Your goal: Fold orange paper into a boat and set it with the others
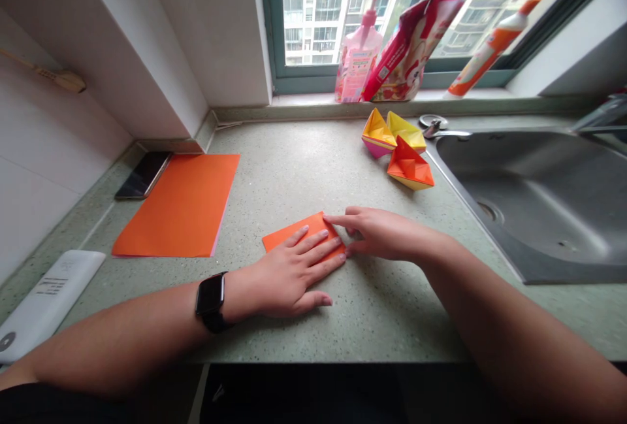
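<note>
A folded piece of orange paper lies on the speckled counter in front of me. My left hand rests flat across it with the fingers spread, covering much of its lower side. At the paper's right end is my right hand; its index fingertip touches the top right corner, the thumb is near the lower right edge, and the other fingers curl under. Nothing is gripped between its fingers. Toward the back right sit folded paper boats, one yellow and pink, one yellow-green and one orange-red.
Larger orange sheets lie at left, beside a dark phone. A white power bank-like device is at the left edge. The steel sink is at right. A pink pump bottle, red bag and orange-white bottle line the sill.
</note>
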Demonstrator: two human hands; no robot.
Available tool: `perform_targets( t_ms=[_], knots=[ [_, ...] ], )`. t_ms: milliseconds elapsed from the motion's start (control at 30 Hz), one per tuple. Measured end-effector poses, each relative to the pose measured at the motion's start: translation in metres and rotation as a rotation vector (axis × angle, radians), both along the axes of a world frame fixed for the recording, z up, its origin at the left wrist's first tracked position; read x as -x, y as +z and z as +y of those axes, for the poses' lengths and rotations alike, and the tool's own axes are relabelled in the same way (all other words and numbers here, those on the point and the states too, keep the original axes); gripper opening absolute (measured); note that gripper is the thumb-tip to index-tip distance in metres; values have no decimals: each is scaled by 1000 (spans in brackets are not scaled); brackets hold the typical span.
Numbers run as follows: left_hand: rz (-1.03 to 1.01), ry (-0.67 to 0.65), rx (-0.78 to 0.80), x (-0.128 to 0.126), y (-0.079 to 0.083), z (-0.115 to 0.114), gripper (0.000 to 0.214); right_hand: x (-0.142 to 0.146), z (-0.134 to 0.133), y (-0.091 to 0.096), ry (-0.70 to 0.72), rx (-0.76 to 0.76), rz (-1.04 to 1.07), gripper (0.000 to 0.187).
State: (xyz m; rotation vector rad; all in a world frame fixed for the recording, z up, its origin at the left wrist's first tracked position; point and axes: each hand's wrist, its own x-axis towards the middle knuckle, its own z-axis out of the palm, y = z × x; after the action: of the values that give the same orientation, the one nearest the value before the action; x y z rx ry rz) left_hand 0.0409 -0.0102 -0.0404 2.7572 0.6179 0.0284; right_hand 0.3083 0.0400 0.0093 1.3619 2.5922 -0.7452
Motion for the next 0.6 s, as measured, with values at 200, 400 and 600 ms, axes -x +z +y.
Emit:
perform_targets(
  t_ms=[200, 400, 600],
  knots=[
    [8, 29, 4, -3, 2, 0, 82, -2, 8, -3, 3, 35, 34, 82],
    [-11, 37, -12, -2, 2, 1, 77, -6, 12, -1, 22, 65, 64, 86],
    [35, 39, -20, -5, 5, -1, 80, -5, 13, 1, 38, 74, 78, 87]
  ],
)
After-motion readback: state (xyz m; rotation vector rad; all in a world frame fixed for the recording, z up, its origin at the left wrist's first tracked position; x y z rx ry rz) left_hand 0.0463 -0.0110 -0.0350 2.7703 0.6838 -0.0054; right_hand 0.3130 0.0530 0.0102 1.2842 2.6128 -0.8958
